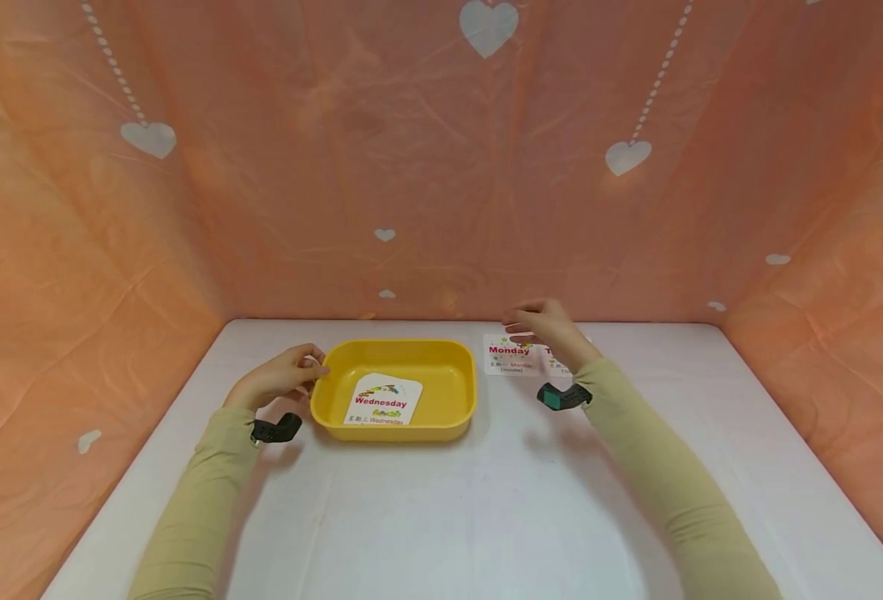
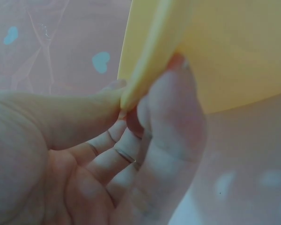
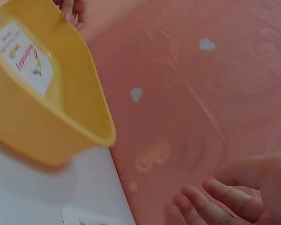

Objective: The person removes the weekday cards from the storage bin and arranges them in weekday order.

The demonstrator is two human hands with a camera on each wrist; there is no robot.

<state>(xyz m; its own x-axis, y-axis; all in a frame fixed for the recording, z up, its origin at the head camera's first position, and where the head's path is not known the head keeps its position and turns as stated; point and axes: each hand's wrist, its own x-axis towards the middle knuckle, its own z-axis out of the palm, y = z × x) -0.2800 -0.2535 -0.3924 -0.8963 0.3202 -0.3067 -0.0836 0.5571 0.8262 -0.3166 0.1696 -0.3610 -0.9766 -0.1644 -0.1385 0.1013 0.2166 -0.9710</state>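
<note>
My left hand (image 1: pixel 282 375) pinches the left rim of a yellow plastic tray (image 1: pixel 452 432), thumb on one side and fingers on the other, as the left wrist view shows. A "Wednesday" card (image 1: pixel 384 400) lies inside the tray, printed with small coloured pictures. Over to the right, my right hand (image 1: pixel 550 327) hovers above a "Monday" card (image 1: pixel 507 367) on the table, its fingers loosely bent and holding nothing. Beside that lies another card (image 1: pixel 557 365), starting with "T", mostly hidden by the right hand and wrist.
The white tabletop (image 1: pixel 411 517) runs back to an orange cloth (image 1: pixel 321 208) with white hearts, which also covers both sides. A black wrist strap (image 1: pixel 276 428) is on the left wrist, and a strap with a green patch (image 1: pixel 561 397) on the right.
</note>
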